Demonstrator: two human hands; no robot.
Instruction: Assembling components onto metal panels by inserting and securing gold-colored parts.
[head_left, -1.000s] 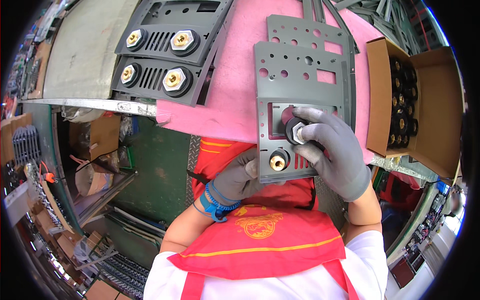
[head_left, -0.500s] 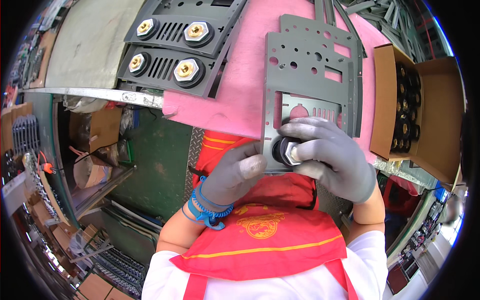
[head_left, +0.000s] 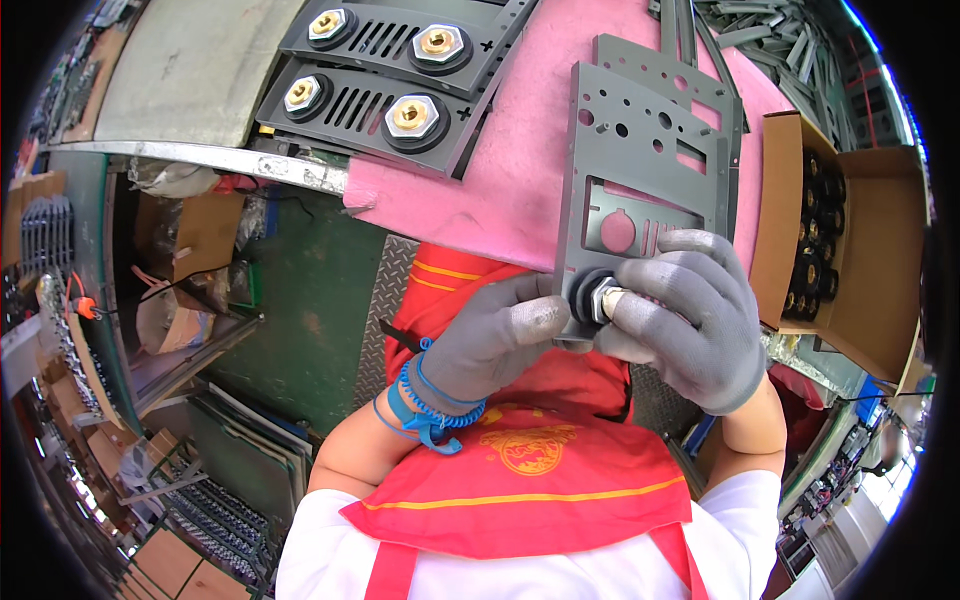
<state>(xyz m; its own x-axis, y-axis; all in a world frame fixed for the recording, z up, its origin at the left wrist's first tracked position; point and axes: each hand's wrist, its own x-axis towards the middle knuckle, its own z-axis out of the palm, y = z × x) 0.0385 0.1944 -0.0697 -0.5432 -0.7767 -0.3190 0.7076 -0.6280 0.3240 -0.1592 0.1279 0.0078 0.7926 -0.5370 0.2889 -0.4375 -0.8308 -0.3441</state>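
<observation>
A dark grey sheet-metal panel (head_left: 640, 165), pierced with round holes and slots, lies tilted over the front edge of the pink-covered bench. My gloved left hand (head_left: 485, 345) is closed on its near left corner, thumb on top and fingers partly hidden beneath. At that near end sits a threaded fitting with a black ring (head_left: 582, 296) and a silver hex nut (head_left: 602, 302). My gloved right hand (head_left: 695, 320) has its thumb and fingers closed around the nut. Beneath the panel lies another similar panel (head_left: 630, 55).
Two panels with brass-centred fittings (head_left: 411, 118) lie at the far left on the pink mat (head_left: 510, 170). An open cardboard box (head_left: 783, 220) of black fittings (head_left: 818, 230) stands at right. Long grey metal strips (head_left: 775, 35) are piled behind it. A blue coiled wrist strap (head_left: 425, 415) circles my left wrist.
The whole view has shifted, with bench items appearing farther right. My right fingers have changed their hold around the nut, the upper ones now more bent. My left hand keeps its grip on the panel.
</observation>
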